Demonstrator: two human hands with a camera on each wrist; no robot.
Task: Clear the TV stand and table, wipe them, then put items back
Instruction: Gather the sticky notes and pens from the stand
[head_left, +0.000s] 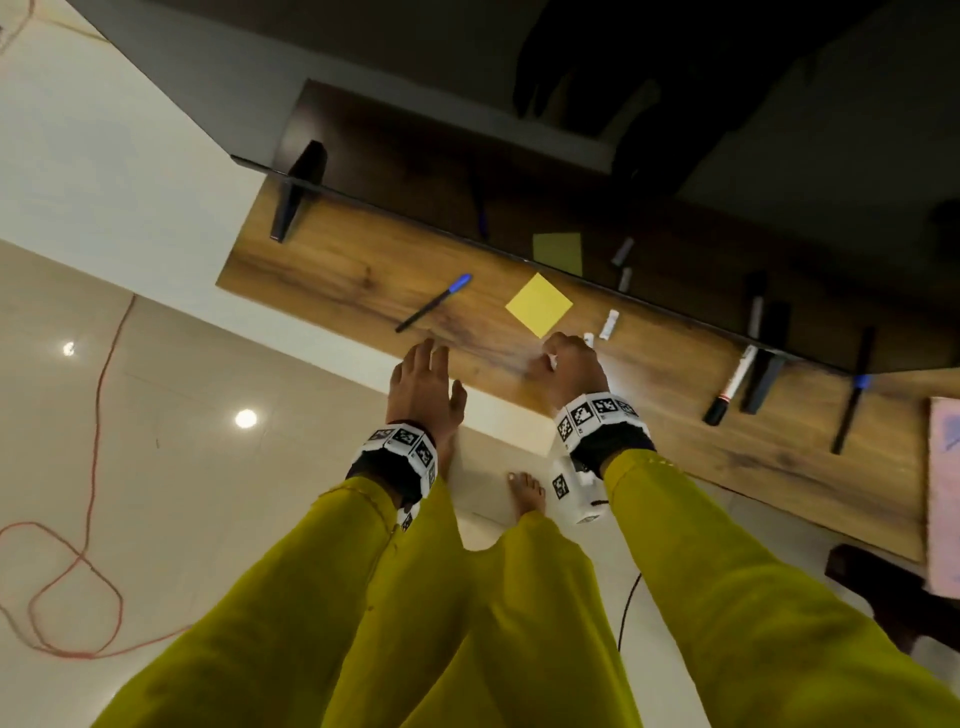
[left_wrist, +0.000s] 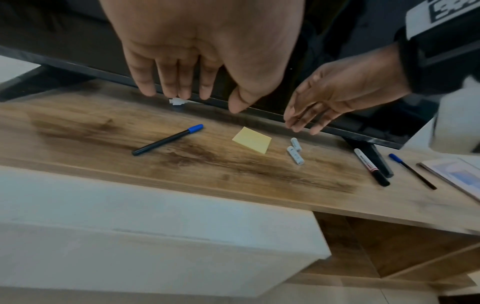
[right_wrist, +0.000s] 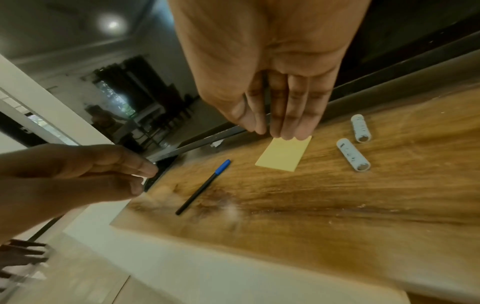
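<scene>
On the wooden TV stand top (head_left: 337, 270) lie a blue-capped pen (head_left: 434, 304), a yellow sticky note (head_left: 539, 304) and two white batteries (head_left: 609, 323). My left hand (head_left: 423, 379) hovers flat and empty over the stand's front edge, just short of the pen (left_wrist: 167, 139). My right hand (head_left: 566, 364) hangs above the stand next to the note, fingers straight and holding nothing. In the right wrist view its fingertips (right_wrist: 283, 131) sit just over the note's far edge (right_wrist: 283, 155), with the batteries (right_wrist: 353, 154) to the right. The left wrist view shows both hands with nothing in them.
The TV (head_left: 467, 104) overhangs the back of the stand on black feet (head_left: 296, 192). Further right lie a black-capped marker (head_left: 732, 384), another blue pen (head_left: 852, 410) and a pinkish paper (head_left: 943, 493). A small white piece (left_wrist: 178, 101) sits under the TV edge. An orange cable (head_left: 98, 415) runs over the floor.
</scene>
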